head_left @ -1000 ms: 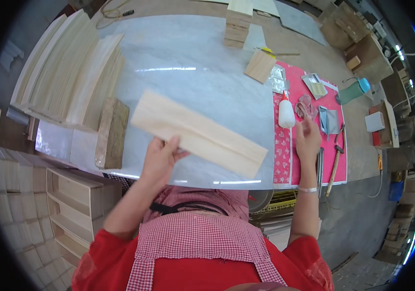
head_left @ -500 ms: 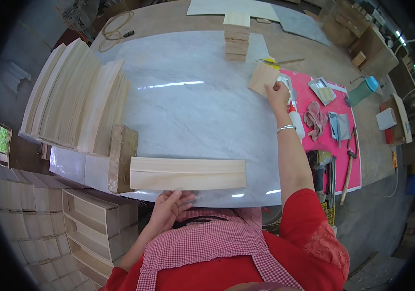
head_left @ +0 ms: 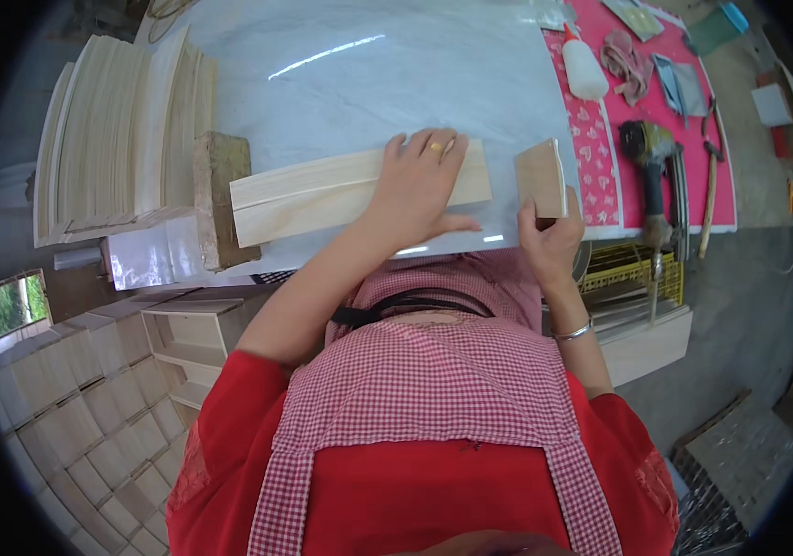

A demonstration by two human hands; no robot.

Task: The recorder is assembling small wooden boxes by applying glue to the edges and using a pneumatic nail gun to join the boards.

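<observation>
Two pieces of pale wood are in hand here: a long flat board (head_left: pixel 322 193) lying across the near edge of the grey-white marbled tabletop (head_left: pixel 341 83), and a small square wooden piece (head_left: pixel 541 178) just off the board's right end. The left hand (head_left: pixel 419 185) lies spread flat on the right part of the long board, fingers stretched out and pressing down, with a gold ring on one finger; it presses rather than grips. The right hand (head_left: pixel 549 236) pinches the lower edge of the small square piece between thumb and fingers, holding it tilted up close beside the end of the board; whether the two pieces touch cannot be told. The board's left end meets a rough brownish block (head_left: pixel 217 199) that stands at the table's near left. Behind that block leans a stack of thin pale boards (head_left: pixel 114 167), set on edge. To the right of the tabletop lies a pink patterned mat (head_left: pixel 600 167) carrying a white glue bottle (head_left: pixel 583 69), a crumpled rag (head_left: pixel 625 60), a nail gun (head_left: pixel 653 153) and a hammer (head_left: pixel 709 185). Under the table's right end sits a yellow crate (head_left: pixel 626 269). Low on the left stand pale wooden box frames (head_left: pixel 90 398) in rows. The person wears a red top and a red-and-white checked apron (head_left: pixel 424 408), and a silver bracelet on the right wrist.
</observation>
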